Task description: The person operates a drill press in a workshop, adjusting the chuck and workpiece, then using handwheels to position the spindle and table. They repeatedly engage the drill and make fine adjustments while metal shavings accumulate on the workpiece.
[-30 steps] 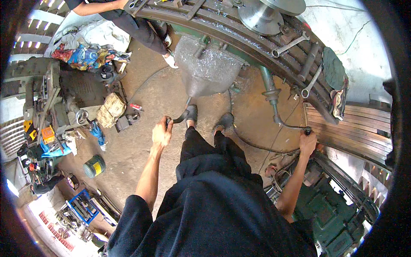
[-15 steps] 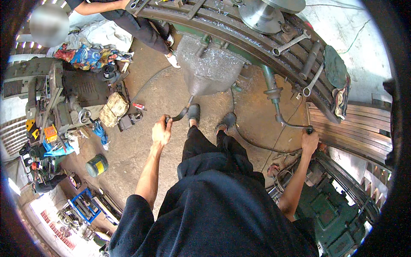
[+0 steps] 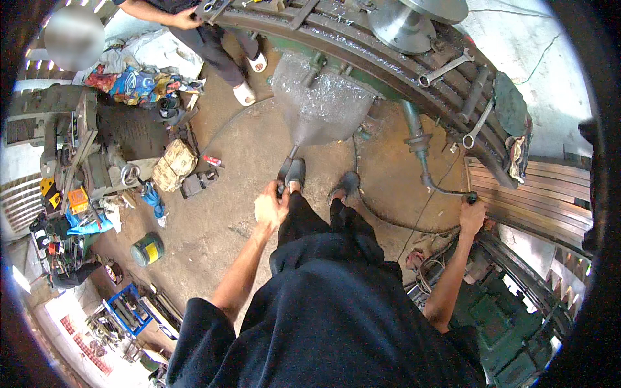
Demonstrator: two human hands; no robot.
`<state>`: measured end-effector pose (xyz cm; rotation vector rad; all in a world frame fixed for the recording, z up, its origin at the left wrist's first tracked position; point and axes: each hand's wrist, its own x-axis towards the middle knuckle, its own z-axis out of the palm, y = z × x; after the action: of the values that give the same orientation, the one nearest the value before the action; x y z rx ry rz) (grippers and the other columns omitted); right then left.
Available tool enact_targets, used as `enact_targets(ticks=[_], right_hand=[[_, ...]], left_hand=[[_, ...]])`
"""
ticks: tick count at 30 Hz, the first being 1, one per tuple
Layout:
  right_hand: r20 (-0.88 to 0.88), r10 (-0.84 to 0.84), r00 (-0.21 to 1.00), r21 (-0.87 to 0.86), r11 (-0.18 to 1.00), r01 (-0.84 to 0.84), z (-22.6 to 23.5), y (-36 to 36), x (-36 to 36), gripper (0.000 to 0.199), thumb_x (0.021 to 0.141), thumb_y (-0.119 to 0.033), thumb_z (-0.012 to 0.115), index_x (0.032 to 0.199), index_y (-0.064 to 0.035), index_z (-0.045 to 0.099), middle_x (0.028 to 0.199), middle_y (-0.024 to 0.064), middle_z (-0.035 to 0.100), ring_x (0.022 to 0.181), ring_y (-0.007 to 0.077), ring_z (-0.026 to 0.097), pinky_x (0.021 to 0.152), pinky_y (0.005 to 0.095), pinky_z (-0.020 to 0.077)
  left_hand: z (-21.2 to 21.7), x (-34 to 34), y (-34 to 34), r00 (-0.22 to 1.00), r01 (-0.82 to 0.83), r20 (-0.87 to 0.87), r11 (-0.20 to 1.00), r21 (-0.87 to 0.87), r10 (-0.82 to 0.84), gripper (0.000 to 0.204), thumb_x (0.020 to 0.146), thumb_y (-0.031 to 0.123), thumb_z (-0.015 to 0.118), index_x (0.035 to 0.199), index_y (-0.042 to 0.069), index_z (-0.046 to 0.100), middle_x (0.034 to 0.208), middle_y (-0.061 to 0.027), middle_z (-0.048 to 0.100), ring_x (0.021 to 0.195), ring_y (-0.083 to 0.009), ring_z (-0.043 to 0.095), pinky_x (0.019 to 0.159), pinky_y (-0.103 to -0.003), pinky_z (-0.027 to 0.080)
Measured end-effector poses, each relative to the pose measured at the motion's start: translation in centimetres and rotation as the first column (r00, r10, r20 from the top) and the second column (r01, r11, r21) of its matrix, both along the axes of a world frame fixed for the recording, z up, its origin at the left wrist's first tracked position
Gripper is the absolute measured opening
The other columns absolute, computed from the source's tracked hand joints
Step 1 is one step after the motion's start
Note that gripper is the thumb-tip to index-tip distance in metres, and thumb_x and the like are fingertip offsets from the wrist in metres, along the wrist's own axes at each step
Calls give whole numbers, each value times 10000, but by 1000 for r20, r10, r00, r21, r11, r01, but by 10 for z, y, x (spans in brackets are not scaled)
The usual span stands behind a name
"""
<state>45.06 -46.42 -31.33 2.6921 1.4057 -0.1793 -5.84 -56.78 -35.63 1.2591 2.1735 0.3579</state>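
Compared earlier frames: little changed. Right hand (image 3: 472, 216) stayed closed round dark knob of crank handle (image 3: 446, 189) on green machine (image 3: 362, 45), handle low at machine's right. Left hand (image 3: 270, 208) stayed fisted on thin dark rod (image 3: 289, 161) under grey funnel-shaped hopper (image 3: 320, 103), just beside my left shoe (image 3: 295, 173). View tilted slightly; I judged cranking barely under way, both holds steady.
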Motion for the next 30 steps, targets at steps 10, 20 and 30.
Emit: enact_targets(ticks=[10,20,30], right_hand=[[-3,-103,995,15,995,103,17,4,-17,426,761,-344,688,894,56,626,896,275,643,876,423,634,787,486,501],[29,-97,995,143,985,92,19,-1,-23,390,718,-349,703,825,24,668,895,255,655,852,415,645,757,488,520],[29,-119,992,72,991,116,20,-1,-26,375,709,-323,723,812,33,662,890,238,658,853,400,645,763,459,522]], left_hand=[[10,-44,26,993,70,97,998,9,-70,208,742,93,641,940,47,599,683,-187,605,612,-329,615,618,-395,500],[11,-52,25,980,171,-114,984,43,-166,213,758,131,676,951,47,641,748,-186,662,743,-387,657,668,-459,514],[10,-40,34,984,-137,-130,981,-137,120,204,717,80,586,871,43,715,832,-244,665,816,-403,661,768,-459,525]])
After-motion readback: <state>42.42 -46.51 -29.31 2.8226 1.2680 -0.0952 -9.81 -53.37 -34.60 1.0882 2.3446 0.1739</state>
